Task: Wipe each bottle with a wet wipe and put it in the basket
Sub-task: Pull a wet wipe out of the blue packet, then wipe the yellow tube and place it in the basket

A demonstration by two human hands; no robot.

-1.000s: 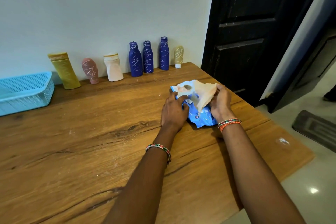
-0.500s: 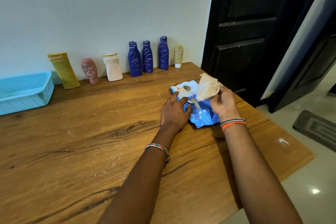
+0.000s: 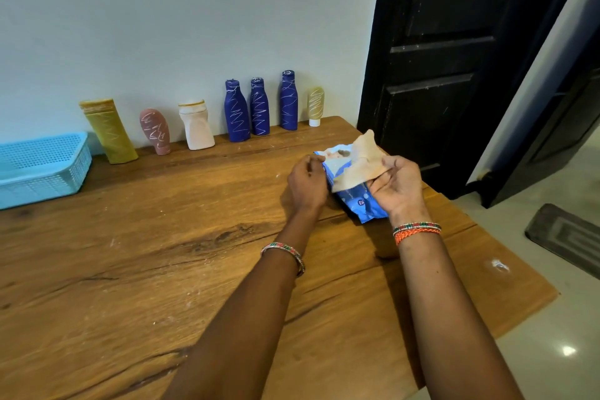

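Worktop (image 3: pixel 162 253) status: basket (image 3: pixel 42 169) at far left looks empty, all 7 bottles (image 3: pixel 237 112) stand unwiped in a row along the wall, well apart from it. Only the prep is underway: left hand (image 3: pixel 306 183) grip pinches the blue wipe pack (image 3: pixel 354 195) edge, right hand (image 3: pixel 397 185) grip is clamped on a wet wipe (image 3: pixel 360 162) held just above the pack. 0 of 7 done, I'd say.

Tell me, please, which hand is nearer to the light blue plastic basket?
Left. The left hand lies across bare table, right of the light blue plastic basket; the right hand is farther right still.
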